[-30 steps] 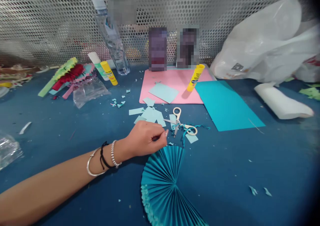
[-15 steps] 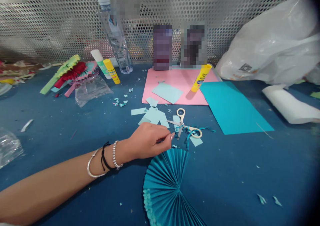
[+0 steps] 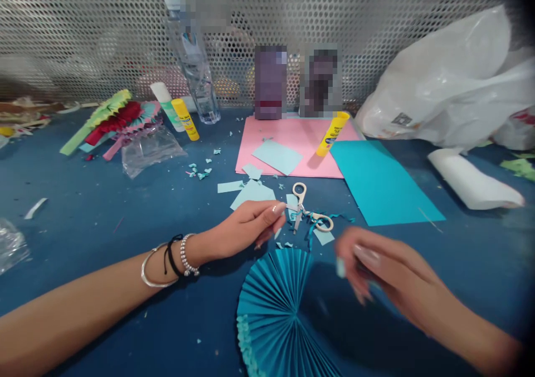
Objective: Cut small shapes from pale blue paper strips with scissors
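Note:
A teal pleated paper fan (image 3: 276,304) lies spread on the table, with light-blue ruffled bits along its left edge. Just above its top edge is my left hand (image 3: 246,226), fingers pinched together; what they hold, if anything, I cannot make out. My right hand (image 3: 388,277), blurred by motion, hovers right of the fan with a small light-blue paper piece (image 3: 340,267) between its fingertips. White-handled scissors (image 3: 299,207) lie open beyond the left fingertips, among teal shreds. Light-blue paper scraps (image 3: 253,193) lie behind the left hand.
Pink paper sheets (image 3: 251,148) carry a yellow glue stick (image 3: 333,133); a teal sheet (image 3: 388,182) lies beside them. A plastic bottle (image 3: 200,82), more glue sticks (image 3: 186,120) and folded paper fans (image 3: 104,123) stand or lie at back left. A white plastic bag (image 3: 438,82) sits back right.
My right hand has come into view from the right with a small light-blue paper piece. My left hand has turned, its thumb and fingertips now showing. The fan has stayed on the table.

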Motion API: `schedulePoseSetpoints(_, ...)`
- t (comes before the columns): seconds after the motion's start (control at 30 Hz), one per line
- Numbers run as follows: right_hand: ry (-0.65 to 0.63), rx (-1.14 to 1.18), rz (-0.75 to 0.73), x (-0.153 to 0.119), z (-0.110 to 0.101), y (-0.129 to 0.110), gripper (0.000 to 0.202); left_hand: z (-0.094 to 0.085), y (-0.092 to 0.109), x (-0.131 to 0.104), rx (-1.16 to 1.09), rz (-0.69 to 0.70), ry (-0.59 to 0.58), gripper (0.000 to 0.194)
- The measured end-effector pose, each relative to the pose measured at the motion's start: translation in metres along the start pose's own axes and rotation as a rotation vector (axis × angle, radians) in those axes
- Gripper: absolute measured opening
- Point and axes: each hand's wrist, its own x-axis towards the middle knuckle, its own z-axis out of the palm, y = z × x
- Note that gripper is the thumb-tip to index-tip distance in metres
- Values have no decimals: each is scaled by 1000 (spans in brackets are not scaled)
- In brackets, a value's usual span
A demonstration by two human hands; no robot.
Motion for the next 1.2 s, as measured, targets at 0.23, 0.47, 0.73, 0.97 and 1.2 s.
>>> schedulePoseSetpoints(0.23,-180,129,-250,98,26,-9,35,-6,-3,8,-312,-127,-5,39)
schedulePoseSetpoints(0.47,-317,-17,-283,89,17,-4,32,-8,-3,8,-216,-170,-60,40)
schedulePoseSetpoints(0.73,-331,-78,-310,92,18,-4,32,-14,7,7,-50,-191,-177,38)
schedulePoseSetpoints(0.97,-293,-127,-320,91,19,-3,35,-11,3,4,-1,-42,-159,18)
schedulePoseSetpoints(1.2,-273,-161,-324,90,20,-2,34,-9,0,3,-17,-66,-173,22)
